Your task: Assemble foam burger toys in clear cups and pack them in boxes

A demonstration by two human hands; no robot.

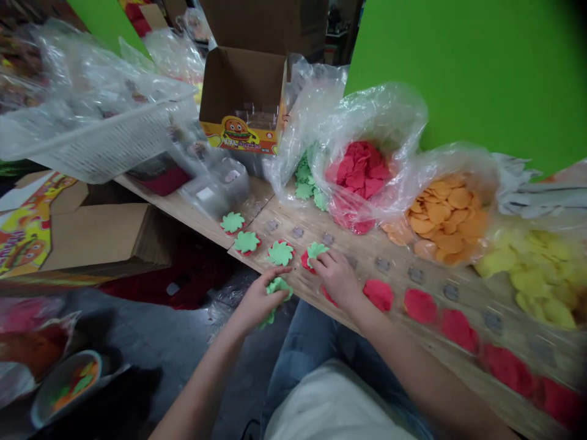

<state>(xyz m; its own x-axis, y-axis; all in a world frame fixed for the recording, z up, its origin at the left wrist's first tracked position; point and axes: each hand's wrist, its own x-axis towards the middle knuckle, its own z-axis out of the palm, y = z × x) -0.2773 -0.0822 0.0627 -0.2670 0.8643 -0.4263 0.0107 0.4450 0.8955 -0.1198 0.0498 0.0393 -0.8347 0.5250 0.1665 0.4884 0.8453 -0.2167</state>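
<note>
On the wooden tabletop (261,211), four red felt rounds (378,294) have green felt leaves (279,252), more lie bare; the left grip (259,302) holds leaves, the open right grip (337,278) presses one.

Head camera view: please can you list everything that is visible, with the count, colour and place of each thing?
Wooden board: one, pale brown, across the middle, with metal fittings.
Green cut-outs: four, on the board.
Red discs: about seven, along the board's near edge.
Plastic bags: four, clear, holding green, red, orange and yellow pieces, along the far side.
Cardboard box: one, brown with a burger print, behind the board.
Basket: one, white, upper left.
Bowl: one, multicoloured, lower left.
Left hand: holding more green pieces at the board's edge.
Right hand: on a green cut-out over a red disc.
</note>
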